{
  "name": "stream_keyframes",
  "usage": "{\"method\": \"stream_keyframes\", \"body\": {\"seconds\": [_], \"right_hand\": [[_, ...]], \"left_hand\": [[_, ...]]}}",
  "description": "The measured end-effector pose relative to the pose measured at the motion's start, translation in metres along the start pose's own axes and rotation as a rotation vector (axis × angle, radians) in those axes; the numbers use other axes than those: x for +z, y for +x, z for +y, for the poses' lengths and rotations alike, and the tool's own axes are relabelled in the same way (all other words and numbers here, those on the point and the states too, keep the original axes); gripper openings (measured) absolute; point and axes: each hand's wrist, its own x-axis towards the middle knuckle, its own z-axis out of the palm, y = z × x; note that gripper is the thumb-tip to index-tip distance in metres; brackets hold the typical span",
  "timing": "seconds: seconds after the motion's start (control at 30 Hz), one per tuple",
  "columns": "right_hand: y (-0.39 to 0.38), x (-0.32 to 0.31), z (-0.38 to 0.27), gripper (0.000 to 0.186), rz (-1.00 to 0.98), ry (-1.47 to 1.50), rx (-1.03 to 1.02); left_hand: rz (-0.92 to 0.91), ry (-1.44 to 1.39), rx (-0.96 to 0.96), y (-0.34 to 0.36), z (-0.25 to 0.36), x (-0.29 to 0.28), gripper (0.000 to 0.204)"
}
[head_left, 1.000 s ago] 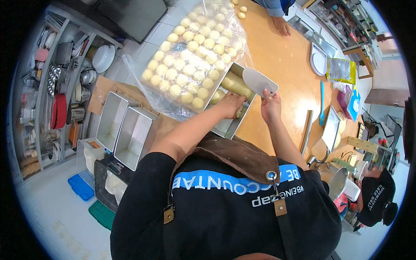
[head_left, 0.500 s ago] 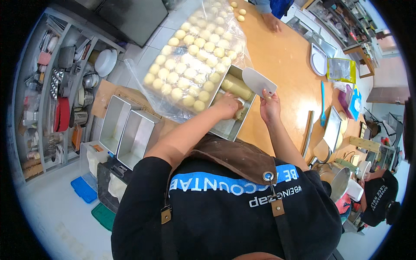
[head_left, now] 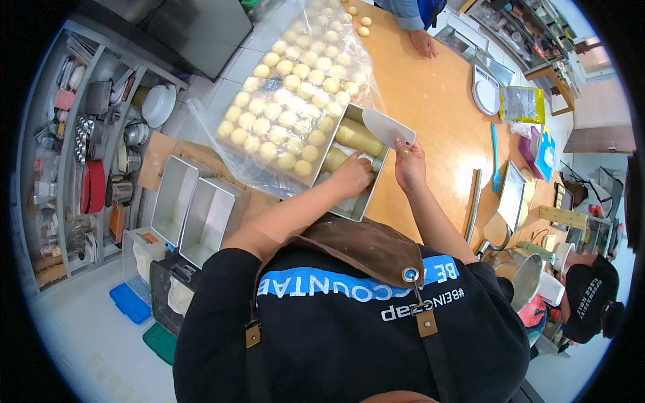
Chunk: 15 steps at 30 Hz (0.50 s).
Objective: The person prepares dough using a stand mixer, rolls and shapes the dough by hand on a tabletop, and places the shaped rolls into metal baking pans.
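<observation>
My left hand point(head_left: 353, 176) reaches into a metal loaf pan point(head_left: 357, 209), its fingers curled on a pale dough roll point(head_left: 334, 160) and hiding part of it. A second dough roll point(head_left: 359, 137) lies crosswise farther up in the same pan. Just right of the pan, my right hand point(head_left: 410, 168) grips the edge of a white flat dough scraper point(head_left: 384, 126). The scraper's blade reaches over the pan's far right corner. To the pan's left, many round dough balls point(head_left: 274, 112) sit in rows under clear plastic point(head_left: 209, 127).
Two bare metal pans point(head_left: 209, 218) stand at my left. On the wooden table point(head_left: 437, 114) lie a blue spatula point(head_left: 496, 161), a metal bar point(head_left: 474, 201) and a white scale point(head_left: 485, 93). Another person's hand point(head_left: 423, 43) rests at the far edge; another person point(head_left: 591, 295) is at the right.
My left hand's fingers have come down onto the lower dough roll, which now shows more clearly beside the other. My right hand still holds the scraper. The whole view has shifted slightly.
</observation>
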Motion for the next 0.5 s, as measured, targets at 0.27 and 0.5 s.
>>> {"method": "stream_keyframes", "body": {"seconds": [0.27,0.5], "right_hand": [[0.001,-0.004,0.006,0.02,0.01,-0.034,0.001],[0.002,0.003,0.006,0.019,0.007,-0.013,-0.019]], "left_hand": [[-0.101,0.032,-0.068,-0.007,-0.001,-0.036,0.046],[-0.007,0.317,-0.119,0.02,-0.004,0.017,0.032]]}}
